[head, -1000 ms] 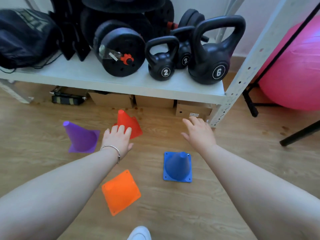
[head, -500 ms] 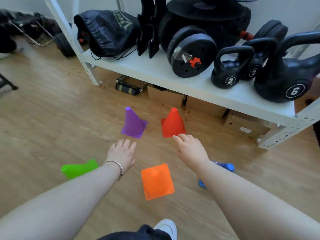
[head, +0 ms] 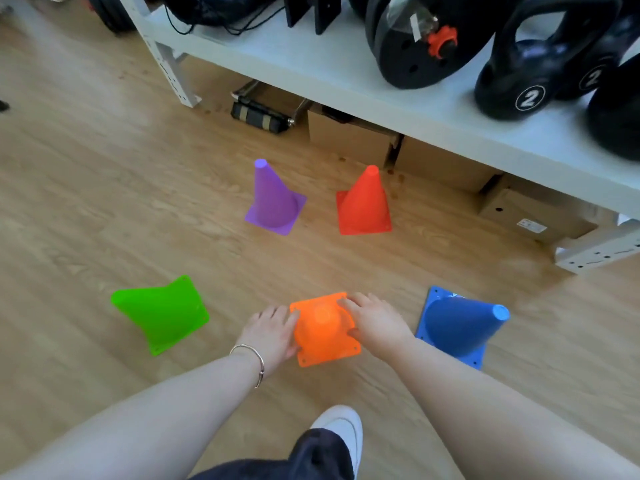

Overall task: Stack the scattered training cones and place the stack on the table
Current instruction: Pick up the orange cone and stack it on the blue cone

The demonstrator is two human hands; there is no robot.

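Fingers (head: 287, 318) of my left hand (head: 272, 336) and right hand (head: 377, 323) curled loosely against the orange cone (head: 323, 329) on the floor (head: 104, 202), touching its sides.

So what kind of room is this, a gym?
Probably a home gym or training room: kettlebells and weight plates sit on a white shelf, and coloured training cones stand on the wooden floor.

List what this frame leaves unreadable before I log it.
- Head view: whether the left hand and right hand actually grip the orange cone; their palms face away.
- The kettlebells are cut by the top and right edges.
- The box label is too small to read.
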